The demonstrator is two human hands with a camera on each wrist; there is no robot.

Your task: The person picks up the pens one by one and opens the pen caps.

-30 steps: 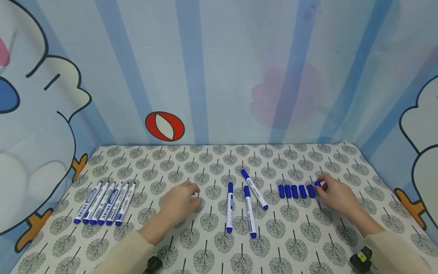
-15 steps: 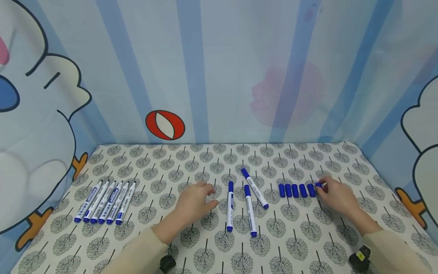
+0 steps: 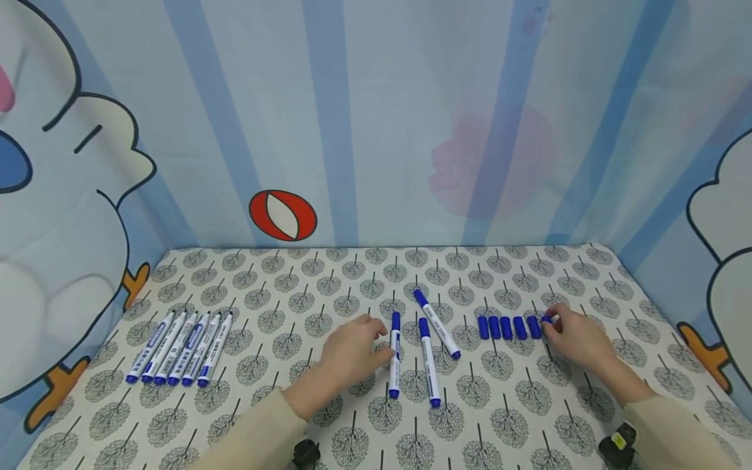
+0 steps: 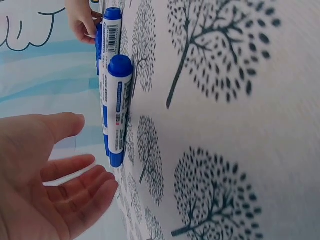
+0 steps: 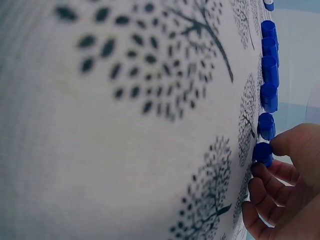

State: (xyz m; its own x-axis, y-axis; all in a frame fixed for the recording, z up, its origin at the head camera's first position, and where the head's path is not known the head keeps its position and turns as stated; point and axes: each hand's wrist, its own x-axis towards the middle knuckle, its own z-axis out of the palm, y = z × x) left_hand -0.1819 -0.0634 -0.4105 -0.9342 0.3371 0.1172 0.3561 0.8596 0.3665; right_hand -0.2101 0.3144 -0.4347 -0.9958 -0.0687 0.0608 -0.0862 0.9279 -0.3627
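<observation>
Left hand: the left hand (image 3: 352, 349) lies low on the worktop (image 3: 329, 418), fingers loose and apart, holding nothing — its fingertips just beside the nearest capped marker (image 3: 395, 354).
Right hand: the right hand (image 3: 578, 336) pinches a blue cap (image 3: 546, 318) between thumb and fingers at the right end of the cap row (image 3: 508, 327).
Other markers: two more capped markers (image 3: 433, 336) lie just right of the nearest one; six uncapped markers (image 3: 181, 348) lie side by side at the far left.
Risk: the round barrel may roll away if the left fingertips nudge it — and the pinched cap, set down carelessly, could knock its neighbours out of line.
</observation>
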